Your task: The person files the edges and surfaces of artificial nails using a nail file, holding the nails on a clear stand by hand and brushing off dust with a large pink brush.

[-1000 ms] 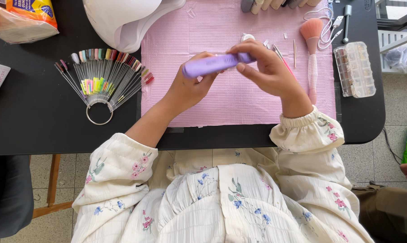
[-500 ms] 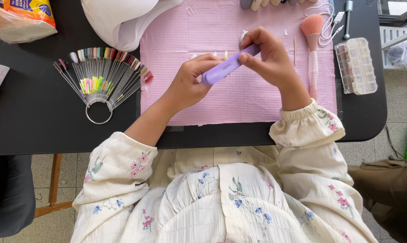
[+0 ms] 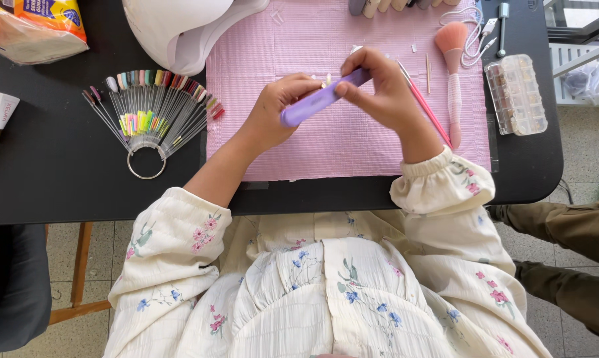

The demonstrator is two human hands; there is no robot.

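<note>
Head view: orange-yellow package (image 3: 38, 26) lies top-left on black table (image 3: 48, 172).

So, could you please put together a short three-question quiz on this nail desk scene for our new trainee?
1. True or false: the purple nail file is held by both hands above the pink mat.
2. Which item lies nearest the right hand? A) fan of colour swatch sticks B) thin pink brush C) clear bead box
3. Fill in: the fluffy peach dust brush lies between the thin pink brush and the ____.

Key
1. True: the left hand grips the lower end, the right hand the upper end.
2. B
3. clear bead box
</note>
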